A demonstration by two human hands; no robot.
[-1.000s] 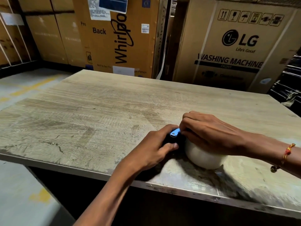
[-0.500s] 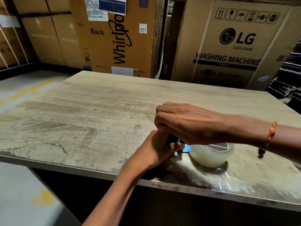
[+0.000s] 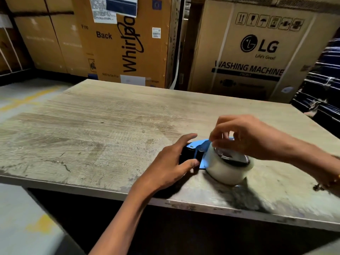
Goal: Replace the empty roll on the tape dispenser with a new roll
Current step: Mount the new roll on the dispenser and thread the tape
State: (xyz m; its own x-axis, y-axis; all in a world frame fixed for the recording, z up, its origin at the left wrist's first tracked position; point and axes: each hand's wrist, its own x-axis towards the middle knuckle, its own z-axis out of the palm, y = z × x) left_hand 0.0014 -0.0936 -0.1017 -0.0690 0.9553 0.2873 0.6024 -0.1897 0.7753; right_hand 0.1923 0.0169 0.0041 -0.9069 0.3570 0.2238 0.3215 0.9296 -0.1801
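A tape dispenser with a blue frame and black rollers lies on its side on the worn wooden table. A whitish roll of clear tape sits on it at its right end, hole facing up. My left hand grips the black roller end, thumb on the near side and fingers over the far side. My right hand hovers over the roll with fingers curled. Its thumb and fingertips pinch at the roll's top left edge, beside the blue frame. Whether a loose end of tape lies between them cannot be made out.
The dispenser lies close to the table's front edge. Big cardboard appliance boxes stand behind the table, a Whirlpool box and an LG box. Grey floor with yellow marks lies to the left.
My right hand lifted off the roll, swung left over the dispenser, then came back to pinch at the roll's top edge. The blue frame now shows. My left hand kept its grip.
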